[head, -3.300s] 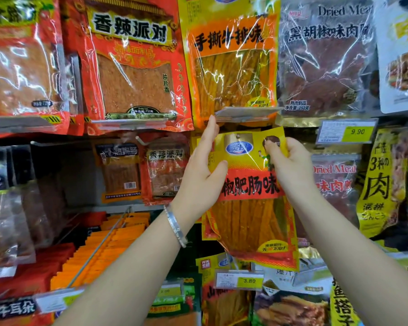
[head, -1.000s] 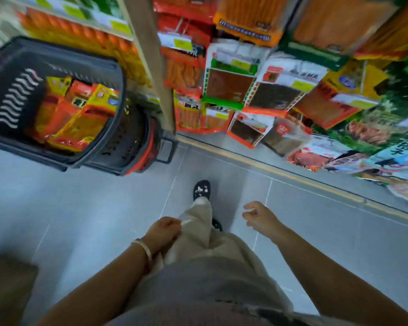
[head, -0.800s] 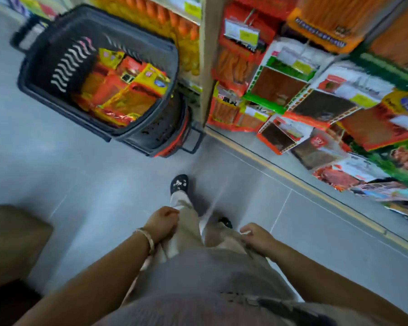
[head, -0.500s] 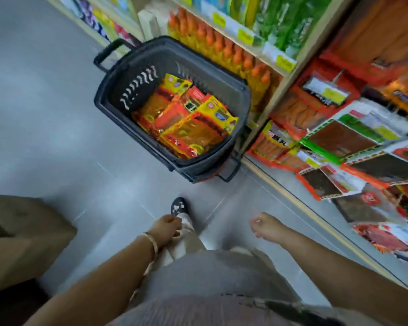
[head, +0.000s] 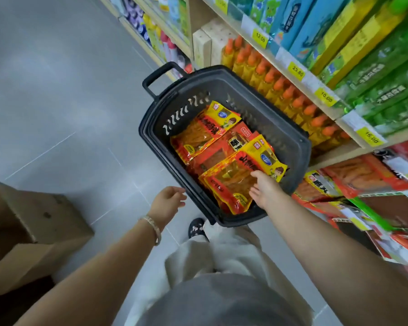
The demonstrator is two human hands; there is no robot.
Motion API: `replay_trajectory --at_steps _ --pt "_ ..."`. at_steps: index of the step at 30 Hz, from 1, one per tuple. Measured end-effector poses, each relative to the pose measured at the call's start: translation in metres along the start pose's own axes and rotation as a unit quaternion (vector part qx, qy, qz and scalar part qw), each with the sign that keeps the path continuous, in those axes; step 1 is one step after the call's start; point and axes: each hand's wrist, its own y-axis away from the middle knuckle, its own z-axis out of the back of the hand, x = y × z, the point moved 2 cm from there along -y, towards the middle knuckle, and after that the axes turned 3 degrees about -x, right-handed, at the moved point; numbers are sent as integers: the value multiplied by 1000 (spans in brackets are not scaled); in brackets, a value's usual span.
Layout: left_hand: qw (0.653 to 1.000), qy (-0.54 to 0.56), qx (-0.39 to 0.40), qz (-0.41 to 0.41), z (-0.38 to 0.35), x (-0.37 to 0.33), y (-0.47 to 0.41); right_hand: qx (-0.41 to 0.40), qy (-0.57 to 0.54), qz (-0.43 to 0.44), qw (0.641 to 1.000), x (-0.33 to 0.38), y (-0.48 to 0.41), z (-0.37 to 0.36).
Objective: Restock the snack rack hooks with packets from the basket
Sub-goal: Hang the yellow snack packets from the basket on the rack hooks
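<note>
A black basket point(head: 299, 149) stands on the floor ahead of me, against the shelving. It holds several yellow and red snack packets. My right hand point(head: 263, 190) reaches into the basket, fingers extended, touching the nearest yellow packet point(head: 240, 175). Another yellow packet point(head: 205, 132) lies at the far side, with a red packet point(head: 222, 156) between them. My left hand point(head: 166, 201), with a bracelet on the wrist, hovers relaxed just outside the basket's near left rim and holds nothing. The snack rack point(head: 368, 184) with hanging packets is at the right.
Shelves with orange-capped bottles point(head: 290, 92) and green and blue boxes point(head: 363, 43) run behind the basket. A brown cardboard box point(head: 33, 227) sits on the grey floor at my left. My foot point(head: 197, 228) is just before the basket.
I turned from the rack and lowered my view to the basket. Both hands left my trousers; the right hand reached into the basket onto a yellow packet, the left rose beside the rim.
</note>
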Motion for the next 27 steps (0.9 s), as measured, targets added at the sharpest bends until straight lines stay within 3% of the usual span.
replay_trajectory --at_steps 4,8,10,13,18,21,25,27 --pt "999 31 -24 16 -12 -13 -8 -51 44 -109 992 1 -30 -18" --pt "1000 24 -14 15 -22 -20 -15 -65 58 -145 986 -11 -48 -26" --pt "1000 20 -14 18 -25 -25 -23 -91 75 -135 984 -12 -56 -24" --pt "999 33 -20 25 -28 -35 -37 -119 70 -52 989 -5 -63 -16" --pt "998 -11 -48 -37 -30 -68 -67 32 179 84 980 20 -54 -5" --pt "1000 -10 23 -19 -35 -91 -85 117 236 113 958 35 -45 -15" --pt "993 87 61 55 -36 -108 -98 200 265 97 938 37 -40 -38" --pt "992 101 36 68 -31 -106 -105 192 220 62 954 31 -47 -43"
